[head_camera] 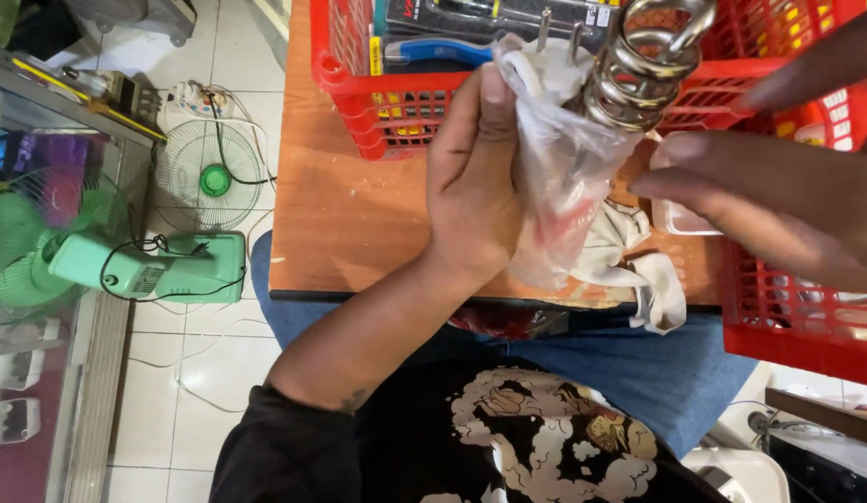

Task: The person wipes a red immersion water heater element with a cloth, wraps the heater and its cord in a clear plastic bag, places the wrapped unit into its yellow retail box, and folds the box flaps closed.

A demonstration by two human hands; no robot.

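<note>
Far to the left, down on the tiled floor (219,354), a green fan (145,265) lies on its side, and a round fan guard (210,175) lies just past it. There is open floor between them and the counter (350,214). The wooden counter has a bare patch near its left edge and front edge.

The left hand (475,177) is above that bare patch, close to the front edge. Its fingers are curled around a clear plastic bag (555,186) and hold it up. Inside the bag, at the top, sits a shiny metal coil heater (643,65) with a white plug (545,56); the plug's two pins poke out of the bag. The bag hangs down to a white cloth (638,265), which droops over the counter's front edge.

Behind the bag stands a red basket (396,107) with tools in it. The right hand (778,200) is just beside the bag, fingers spread and flat, holding nothing. It is blurry. Below it, another red basket (797,317) fills the right corner, so there is little room there.
</note>
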